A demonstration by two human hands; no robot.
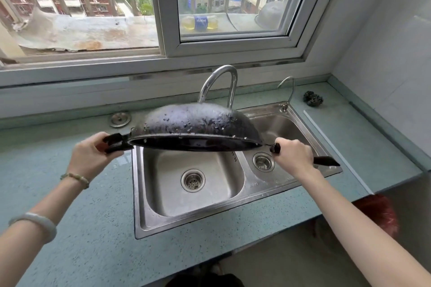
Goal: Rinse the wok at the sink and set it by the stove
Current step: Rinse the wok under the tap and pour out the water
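Note:
A black wok [196,123] hangs upside down over the steel double sink [163,221], its wet domed bottom facing up and beaded with water drops. My left hand [89,158] grips the wok's short black helper handle at the left. My right hand [292,156] is wrapped around the long black handle, whose end sticks out to the right. The curved tap [227,81] rises just behind the wok; its spout is hidden by the wok. No stove is in view.
A thin second tap [290,91] stands at the sink's back right. A steel scourer [312,98] and a white board [335,149] lie on the green counter to the right. A round metal cap [120,119] sits left of the sink. The window sill runs behind.

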